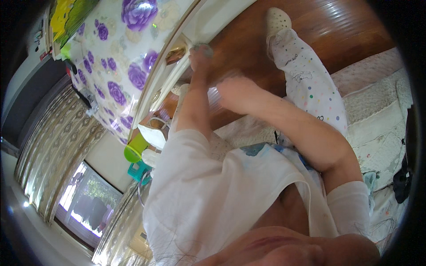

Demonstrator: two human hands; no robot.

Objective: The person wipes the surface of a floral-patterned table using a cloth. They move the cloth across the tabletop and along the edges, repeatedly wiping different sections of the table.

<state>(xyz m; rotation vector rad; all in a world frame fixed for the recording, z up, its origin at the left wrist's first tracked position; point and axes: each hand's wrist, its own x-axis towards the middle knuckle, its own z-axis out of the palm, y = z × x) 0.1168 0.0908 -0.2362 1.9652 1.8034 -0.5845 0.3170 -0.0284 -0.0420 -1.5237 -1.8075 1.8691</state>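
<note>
My left hand (199, 59) reaches down beside the white side frame (208, 23) of a low table. Its fingers are closed around a small greyish item (203, 50), perhaps a cloth, that is too blurred to name. My right hand (238, 91) hangs over the wooden floor, bent inward at the wrist and smeared by motion. Its fingers are hard to make out, and nothing can be seen in it. Purple roses cover the tabletop's tablecloth (113, 66), which lies to the left of both hands.
One foot wears a cream perforated clog (279, 21) on the brown wood floor (319, 30). A quilted sofa cover (376, 109) lies on the right. Beyond the table's near end are a lime-green bin (136, 148) and a teal plastic item (139, 173). Patterned curtains (50, 143) flank a window.
</note>
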